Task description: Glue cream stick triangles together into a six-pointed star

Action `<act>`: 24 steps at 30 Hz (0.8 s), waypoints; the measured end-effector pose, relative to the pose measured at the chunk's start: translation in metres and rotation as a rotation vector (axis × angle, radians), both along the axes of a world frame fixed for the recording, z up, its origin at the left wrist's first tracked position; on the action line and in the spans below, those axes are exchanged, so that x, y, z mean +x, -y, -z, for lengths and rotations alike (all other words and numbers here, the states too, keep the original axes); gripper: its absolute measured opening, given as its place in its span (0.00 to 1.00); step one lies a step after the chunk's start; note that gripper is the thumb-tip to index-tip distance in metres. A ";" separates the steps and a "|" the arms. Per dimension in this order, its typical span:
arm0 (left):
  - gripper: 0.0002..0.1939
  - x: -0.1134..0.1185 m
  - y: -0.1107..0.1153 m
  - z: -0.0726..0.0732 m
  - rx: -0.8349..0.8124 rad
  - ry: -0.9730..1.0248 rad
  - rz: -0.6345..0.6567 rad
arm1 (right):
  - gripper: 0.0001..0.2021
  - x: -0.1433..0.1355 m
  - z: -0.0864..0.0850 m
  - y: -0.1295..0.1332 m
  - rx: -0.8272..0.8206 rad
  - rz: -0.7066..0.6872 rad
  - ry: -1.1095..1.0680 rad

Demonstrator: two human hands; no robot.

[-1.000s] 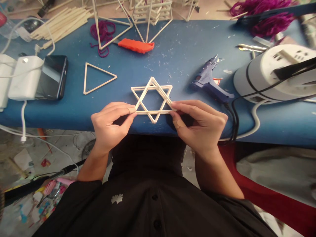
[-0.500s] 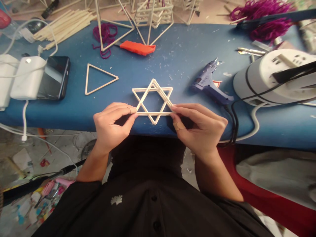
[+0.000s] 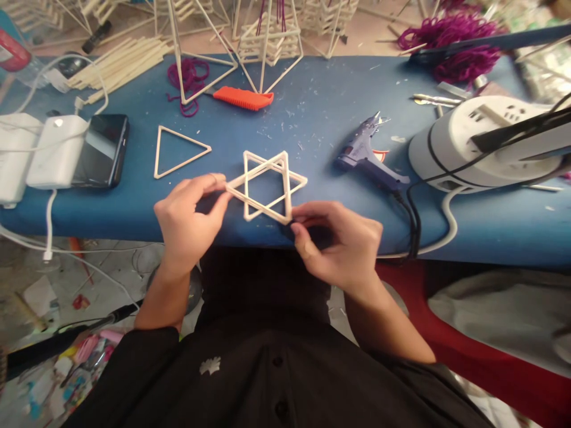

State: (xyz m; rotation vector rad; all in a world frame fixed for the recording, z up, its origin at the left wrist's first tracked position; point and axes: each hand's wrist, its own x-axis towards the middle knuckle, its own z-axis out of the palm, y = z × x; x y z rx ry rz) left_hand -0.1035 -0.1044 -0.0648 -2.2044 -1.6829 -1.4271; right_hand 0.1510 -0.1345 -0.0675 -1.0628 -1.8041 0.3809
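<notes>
One six-pointed star frame of pale sticks [image 3: 286, 187] is held between two bare hands, just over the near part of the blue worktop [image 3: 138, 211]. The left hand [image 3: 187, 220] pinches the star's left point between thumb and fingers. The right hand [image 3: 341, 241] is narrow, its thumb and forefinger close together at the lower right corner; whether they grip it cannot be told.

One flat stick triangle [image 3: 157, 152] lies on the worktop beyond the left hand, well apart from the star. Farther left are one dark phone [image 3: 102, 148] and two white blocks [image 3: 57, 151], the nearer block touching the phone.

One orange cutter [image 3: 245, 98] rests beyond the star, beside the feet of two large stick frames [image 3: 177, 56]. Two tangles of purple yarn [image 3: 195, 72] are in view, one small by the cutter, one larger at the far right. One loose bundle of sticks [image 3: 120, 65] lies at the far left.

To the right of the star, one blue glue gun [image 3: 366, 151] lies on its side near one round white power tower [image 3: 441, 148], which has several sockets on top.
</notes>
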 end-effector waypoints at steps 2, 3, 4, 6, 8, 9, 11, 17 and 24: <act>0.13 -0.009 -0.010 0.003 0.065 0.019 -0.081 | 0.10 -0.004 -0.003 0.003 -0.015 -0.209 0.021; 0.12 -0.013 -0.013 0.004 0.099 0.046 -0.114 | 0.09 -0.004 -0.004 0.003 0.009 -0.267 0.037; 0.09 -0.016 -0.013 0.004 0.125 0.070 -0.136 | 0.07 -0.004 -0.005 0.001 0.047 -0.262 0.045; 0.05 -0.016 -0.005 0.004 0.095 0.136 -0.160 | 0.05 -0.003 -0.007 -0.005 0.117 -0.089 0.043; 0.07 -0.012 0.010 0.003 0.060 0.150 -0.148 | 0.03 0.000 -0.007 -0.014 0.118 0.088 0.043; 0.08 -0.009 0.018 0.002 0.056 0.111 -0.113 | 0.03 0.001 -0.006 -0.018 0.098 0.127 0.055; 0.19 -0.001 0.034 0.003 0.070 0.040 -0.031 | 0.06 0.001 -0.004 -0.022 0.068 0.135 0.107; 0.27 0.017 0.054 0.017 0.093 0.000 -0.052 | 0.07 -0.012 -0.002 -0.008 0.145 0.090 0.155; 0.20 0.012 0.050 0.023 0.129 0.045 -0.123 | 0.03 -0.008 -0.001 -0.013 0.146 0.127 0.072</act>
